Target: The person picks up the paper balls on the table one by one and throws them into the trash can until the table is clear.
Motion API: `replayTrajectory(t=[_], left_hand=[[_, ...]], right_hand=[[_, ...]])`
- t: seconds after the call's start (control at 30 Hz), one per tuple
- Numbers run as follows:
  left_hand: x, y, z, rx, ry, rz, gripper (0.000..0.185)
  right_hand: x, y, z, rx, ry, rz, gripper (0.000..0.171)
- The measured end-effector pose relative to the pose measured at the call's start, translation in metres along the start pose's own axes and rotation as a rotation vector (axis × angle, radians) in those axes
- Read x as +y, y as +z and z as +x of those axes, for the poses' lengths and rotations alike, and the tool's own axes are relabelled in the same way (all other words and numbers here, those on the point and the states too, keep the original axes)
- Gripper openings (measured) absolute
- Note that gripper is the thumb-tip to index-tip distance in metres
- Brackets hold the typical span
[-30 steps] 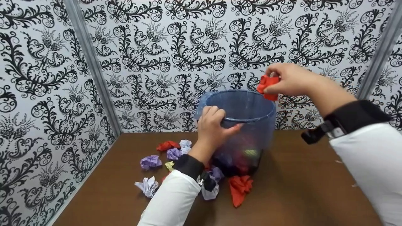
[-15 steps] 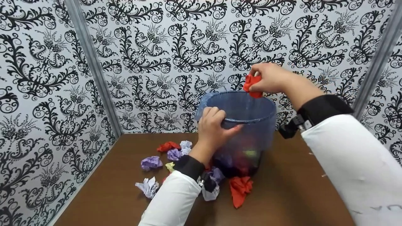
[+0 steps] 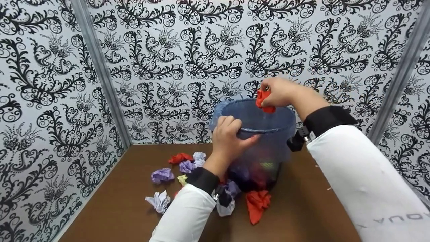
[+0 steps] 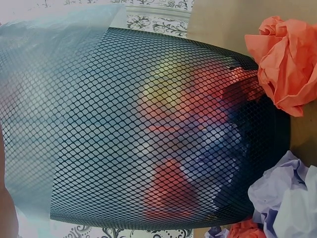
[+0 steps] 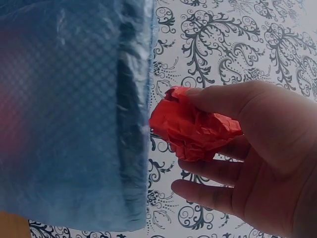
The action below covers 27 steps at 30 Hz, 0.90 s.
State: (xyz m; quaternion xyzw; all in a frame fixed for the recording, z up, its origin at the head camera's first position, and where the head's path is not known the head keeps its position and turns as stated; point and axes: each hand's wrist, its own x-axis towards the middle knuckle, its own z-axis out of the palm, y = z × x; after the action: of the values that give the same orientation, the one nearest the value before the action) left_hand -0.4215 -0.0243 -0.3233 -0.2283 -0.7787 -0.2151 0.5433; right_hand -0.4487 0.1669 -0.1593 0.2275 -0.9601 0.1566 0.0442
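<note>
A black mesh wastebasket [image 4: 109,148] lined with a blue plastic bag [image 3: 275,144] stands on the table. My left hand [image 3: 226,137] grips its near left rim, fingers over the edge and thumb along the outside. Above the basket's opening, my right hand [image 3: 280,92] pinches a crumpled red paper ball [image 3: 264,99] between thumb and fingers. In the right wrist view the same red paper ball [image 5: 193,126] sits beside the bag's rim, with the lower fingers extended beneath it. Red, yellow and bluish crumpled papers show blurred through the mesh in the left wrist view.
Crumpled papers lie left of the basket, among them a purple ball [image 3: 162,175], a white ball [image 3: 158,201] and a red one [image 3: 180,158]. A red paper [image 3: 258,205] lies before the basket on the brown table [image 3: 111,201]. A patterned wall [image 3: 168,67] stands behind.
My right hand has moved left with the red paper ball, from beside the basket's far right rim to over the opening, and dipped slightly. The left hand keeps its hold on the rim.
</note>
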Motion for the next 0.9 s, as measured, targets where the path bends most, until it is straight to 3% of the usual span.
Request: replayTrajectory(t=[0.23,0.57,0.9], left_hand=[[0.000,0.000,0.000,0.005,0.002,0.006,0.060],[-0.001,0.002,0.000,0.008,0.000,-0.005,0.060],[0.000,0.001,0.000,-0.008,-0.012,0.000,0.060]], right_hand=[[0.006,0.005,0.001,0.007,0.005,0.015,0.035],[0.004,0.001,-0.011,0.035,-0.069,-0.039,0.053],[-0.011,0.006,-0.045,0.081,-0.208,-0.080,0.051]])
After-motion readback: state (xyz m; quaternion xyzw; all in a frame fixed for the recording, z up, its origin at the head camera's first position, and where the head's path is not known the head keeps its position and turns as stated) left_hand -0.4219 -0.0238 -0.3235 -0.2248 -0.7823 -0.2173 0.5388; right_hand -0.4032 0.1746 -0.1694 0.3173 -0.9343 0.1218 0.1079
